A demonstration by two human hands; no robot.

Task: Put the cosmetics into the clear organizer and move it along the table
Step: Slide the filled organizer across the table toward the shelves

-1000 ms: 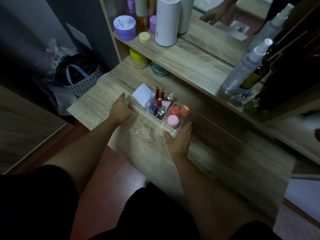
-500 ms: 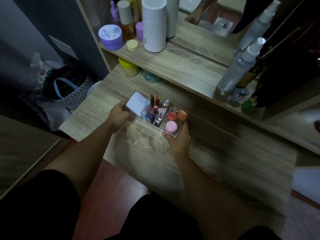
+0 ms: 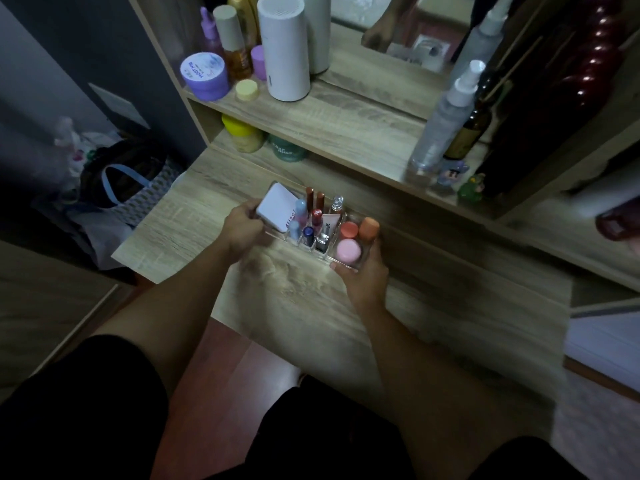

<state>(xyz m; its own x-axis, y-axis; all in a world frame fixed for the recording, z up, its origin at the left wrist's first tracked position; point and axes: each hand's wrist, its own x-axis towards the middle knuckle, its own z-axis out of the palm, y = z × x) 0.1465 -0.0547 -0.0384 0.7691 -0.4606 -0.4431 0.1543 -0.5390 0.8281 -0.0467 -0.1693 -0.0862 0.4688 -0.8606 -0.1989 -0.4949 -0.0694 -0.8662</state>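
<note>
Clear plastic organizer (image 3: 349, 266), packed with cosmetics, sat clamped between left hand (image 3: 242, 230) and right hand (image 3: 363, 275); sliding it level would keep tubes upright.

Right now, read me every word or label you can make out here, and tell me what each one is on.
"MOST PURE", roughly: purple jar lid on the shelf, partly blurred.
Red lettering on the white compact in the clear organizer: unreadable.
Dark print on the white tube in the organizer: too small.
White lettering on the teal jar under the shelf: too blurred.
</note>
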